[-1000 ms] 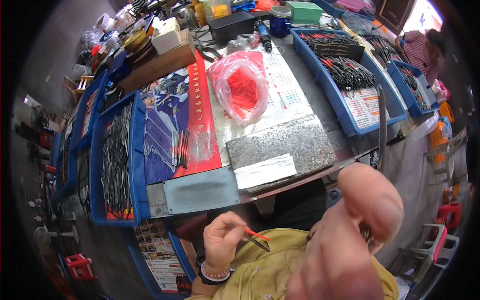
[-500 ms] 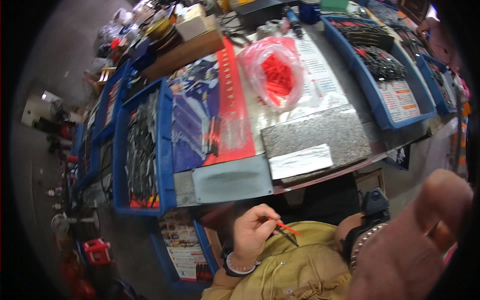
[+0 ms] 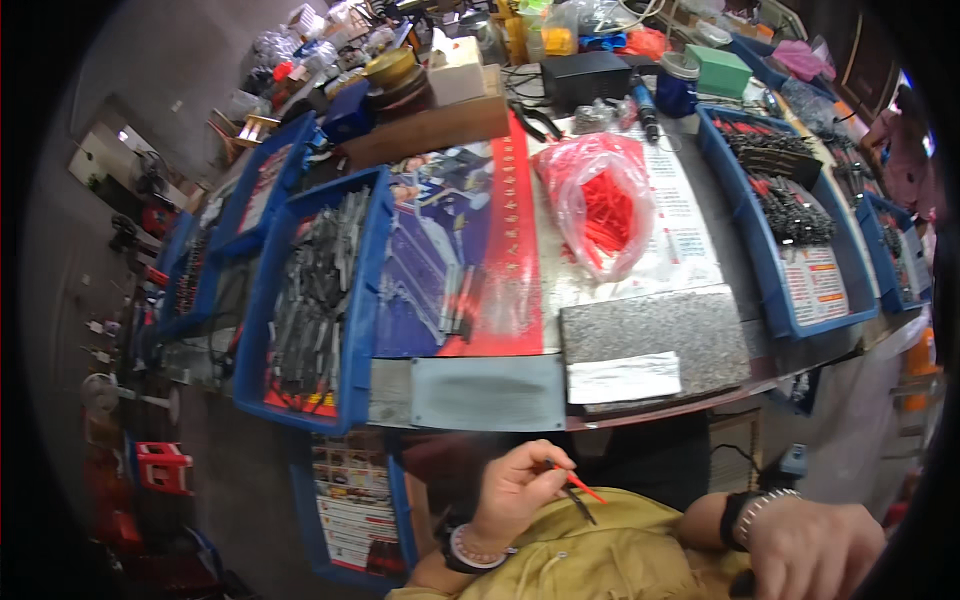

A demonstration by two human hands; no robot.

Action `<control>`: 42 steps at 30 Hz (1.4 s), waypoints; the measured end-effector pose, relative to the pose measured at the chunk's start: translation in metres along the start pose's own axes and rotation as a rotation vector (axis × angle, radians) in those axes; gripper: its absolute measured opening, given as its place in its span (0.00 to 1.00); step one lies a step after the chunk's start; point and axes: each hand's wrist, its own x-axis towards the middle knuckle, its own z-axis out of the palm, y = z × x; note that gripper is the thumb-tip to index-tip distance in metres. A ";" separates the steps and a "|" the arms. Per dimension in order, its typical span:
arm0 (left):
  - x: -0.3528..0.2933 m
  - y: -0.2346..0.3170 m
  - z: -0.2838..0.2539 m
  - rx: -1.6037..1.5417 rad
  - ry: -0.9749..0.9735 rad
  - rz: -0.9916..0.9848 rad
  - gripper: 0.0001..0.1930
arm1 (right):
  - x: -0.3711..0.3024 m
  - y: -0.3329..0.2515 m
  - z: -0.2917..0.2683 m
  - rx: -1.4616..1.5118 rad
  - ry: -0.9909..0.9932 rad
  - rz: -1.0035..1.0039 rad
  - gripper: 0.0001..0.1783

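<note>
My left hand point(image 3: 522, 492) is closed in a pinch in front of my tan garment, below the table edge. From its fingertips stick out a thin red piece point(image 3: 588, 488) and a thin dark piece point(image 3: 580, 507), spread apart at their ends; they look like the two legs of tweezers, though their joint is hidden. At the lower right is my right hand point(image 3: 815, 548), back upward, fingers bent down. The picture's lower edge cuts off its fingertips, so its grip does not show. On the table, an open pink plastic bag point(image 3: 567, 163) holds many small red tubes point(image 3: 612, 220).
A speckled stone slab point(image 3: 655, 335) and a grey plate point(image 3: 488, 393) lie along the table's front edge. Blue trays stand on both sides: the left one point(image 3: 378, 260) holds grey metal strips, the right one point(image 3: 860, 285) black parts. Another blue tray point(image 3: 308, 520) sits below.
My right hand has moved away from close to the camera, down to the lower right. The left hand keeps its pinch on the red and dark pieces. The view has tilted up.
</note>
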 end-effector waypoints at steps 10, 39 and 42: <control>0.014 -0.001 0.007 -0.089 0.002 0.035 0.06 | -0.090 0.061 -0.005 -1.086 0.986 1.088 0.10; 0.019 -0.006 0.010 -0.304 -0.009 0.036 0.11 | -0.091 0.073 -0.006 -1.399 0.673 1.018 0.22; 0.018 -0.006 0.011 -0.278 -0.028 0.060 0.10 | -0.092 0.074 -0.006 -1.454 0.637 0.986 0.23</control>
